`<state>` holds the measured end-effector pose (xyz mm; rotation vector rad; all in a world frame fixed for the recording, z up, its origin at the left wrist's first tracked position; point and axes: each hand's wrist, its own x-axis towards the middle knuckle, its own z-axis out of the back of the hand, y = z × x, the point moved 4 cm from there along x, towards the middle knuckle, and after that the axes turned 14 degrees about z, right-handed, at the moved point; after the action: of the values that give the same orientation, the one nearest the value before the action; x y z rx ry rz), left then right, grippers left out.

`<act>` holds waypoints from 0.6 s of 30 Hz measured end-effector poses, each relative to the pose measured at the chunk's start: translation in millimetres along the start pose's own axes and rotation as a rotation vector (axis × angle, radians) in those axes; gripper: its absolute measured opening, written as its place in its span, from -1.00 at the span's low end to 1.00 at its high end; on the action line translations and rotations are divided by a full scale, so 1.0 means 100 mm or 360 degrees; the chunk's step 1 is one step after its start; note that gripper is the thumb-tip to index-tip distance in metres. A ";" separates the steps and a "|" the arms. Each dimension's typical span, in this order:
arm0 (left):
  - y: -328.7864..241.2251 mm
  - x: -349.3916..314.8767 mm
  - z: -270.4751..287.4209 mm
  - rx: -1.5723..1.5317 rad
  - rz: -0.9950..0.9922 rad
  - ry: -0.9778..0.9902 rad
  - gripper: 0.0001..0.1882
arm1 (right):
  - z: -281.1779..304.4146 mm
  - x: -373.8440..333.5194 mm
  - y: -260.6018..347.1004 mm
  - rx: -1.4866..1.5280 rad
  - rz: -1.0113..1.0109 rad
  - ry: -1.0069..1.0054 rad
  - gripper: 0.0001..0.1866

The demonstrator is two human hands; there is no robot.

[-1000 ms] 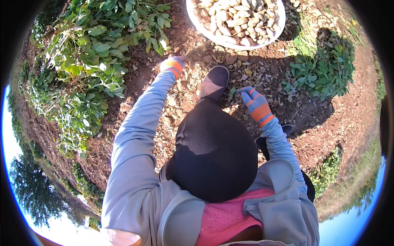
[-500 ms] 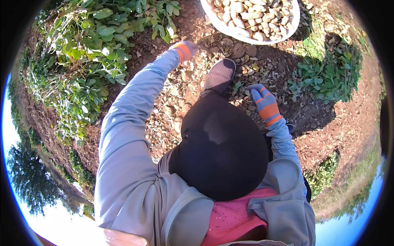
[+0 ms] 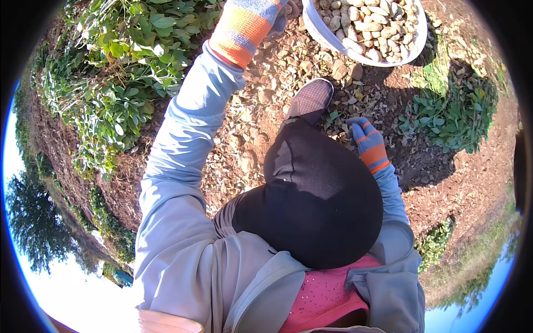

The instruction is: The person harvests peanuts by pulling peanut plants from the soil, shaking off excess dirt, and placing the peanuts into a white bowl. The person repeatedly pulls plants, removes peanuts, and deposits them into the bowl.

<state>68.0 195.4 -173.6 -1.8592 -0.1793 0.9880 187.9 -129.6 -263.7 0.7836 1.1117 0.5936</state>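
My left hand [image 3: 252,25], in a grey and orange knit glove, reaches to the top edge of the view, just left of a white bowl [image 3: 328,38] of unshelled peanuts [image 3: 383,30]. Its fingers look curled and are partly cut off; a brownish bit shows at their tips, too small to name. Right of my bent knee, my right hand [image 3: 367,143], in a matching glove, hangs low by the leaf-strewn ground. The fingers of that hand are bent inward, and whatever they hold, if anything, is hidden.
My shoe [image 3: 312,99] stands on reddish soil with dry leaves and clods [image 3: 341,69], between my hands. Leafy green plants [image 3: 127,61] fill the left side. A smaller heap of green plants [image 3: 455,114] lies in shade at the right.
My left hand has moved up and toward the bowl, and looks larger now. The right hand stays low beside the knee. The whole view has shifted slightly.
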 end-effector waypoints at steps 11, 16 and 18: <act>-0.08 -0.09 -0.17 -0.0230 -0.0188 0.0321 -0.40 | -0.04 -0.05 -0.08 -0.0020 0.0076 -0.0026 -0.81; 1.39 -0.28 0.55 -0.0010 0.0485 -0.0359 -0.76 | -0.06 -0.04 -0.06 0.0007 -0.0015 -0.0007 -0.81; 2.26 -0.49 0.65 0.0213 0.0892 -0.0203 -0.70 | -0.07 -0.01 -0.09 -0.0003 0.0019 0.0002 -0.81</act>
<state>-74.6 100.7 -342.2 -1.7552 0.3457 1.4607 181.1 -134.3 -271.8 0.7892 1.1079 0.6052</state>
